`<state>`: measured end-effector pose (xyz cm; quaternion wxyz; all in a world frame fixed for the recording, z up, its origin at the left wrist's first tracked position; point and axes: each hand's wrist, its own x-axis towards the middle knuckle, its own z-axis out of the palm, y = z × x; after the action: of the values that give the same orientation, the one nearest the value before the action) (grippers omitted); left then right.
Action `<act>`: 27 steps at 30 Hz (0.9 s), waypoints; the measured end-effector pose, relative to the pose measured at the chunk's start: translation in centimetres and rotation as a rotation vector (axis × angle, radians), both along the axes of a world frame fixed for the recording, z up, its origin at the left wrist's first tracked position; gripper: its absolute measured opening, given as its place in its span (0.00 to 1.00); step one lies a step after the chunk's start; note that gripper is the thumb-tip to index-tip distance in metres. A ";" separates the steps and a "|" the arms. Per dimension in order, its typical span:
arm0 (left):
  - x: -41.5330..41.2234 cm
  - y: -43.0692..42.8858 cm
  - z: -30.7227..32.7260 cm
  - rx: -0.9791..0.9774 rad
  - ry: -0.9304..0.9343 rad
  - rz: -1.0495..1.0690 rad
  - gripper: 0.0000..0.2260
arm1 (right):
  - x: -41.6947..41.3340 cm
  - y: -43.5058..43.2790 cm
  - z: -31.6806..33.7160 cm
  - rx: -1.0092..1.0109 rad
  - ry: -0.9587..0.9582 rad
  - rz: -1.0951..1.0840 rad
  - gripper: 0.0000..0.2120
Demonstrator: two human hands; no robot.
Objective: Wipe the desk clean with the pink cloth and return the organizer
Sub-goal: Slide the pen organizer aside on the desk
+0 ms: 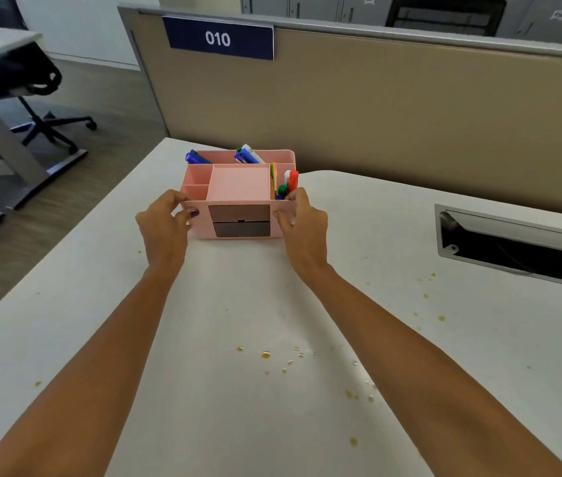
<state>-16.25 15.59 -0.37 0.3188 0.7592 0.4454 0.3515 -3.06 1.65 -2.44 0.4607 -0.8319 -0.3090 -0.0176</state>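
Both hands clamped on the pink organizer (238,197) at the desk's (203,425) far edge: left hand (164,222) closed on its left end, right hand (301,223) on its right. Yellow-brown spatters (265,354) unwiped, pink cloth out of view. Apparently clearing the organizer aside; next, a level lift, pens (248,154) upright.

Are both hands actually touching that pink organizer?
Touching. The head view shows the left hand and right hand gripping opposite ends of the pink organizer, fingers wrapped onto its front face.

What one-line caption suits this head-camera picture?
Both hands, left and right, grip a pink organizer on a stained desk.
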 end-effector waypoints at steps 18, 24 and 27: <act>2.1 -7.9 -0.4 0.267 -0.072 -0.012 0.21 | 0.2 -9.4 1.1 -0.007 0.031 -0.067 0.22; 6.0 -17.0 0.0 0.332 -0.116 -0.412 0.14 | 1.8 -17.6 0.8 0.025 -0.113 -0.266 0.21; 7.8 -21.6 0.0 0.329 -0.034 -0.551 0.16 | 3.0 -21.7 0.5 0.007 -0.162 -0.390 0.21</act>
<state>-8.44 -6.00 -0.40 0.2826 0.8865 0.1549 0.3320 -0.11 -20.04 -1.96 0.4251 -0.8702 -0.1779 -0.1743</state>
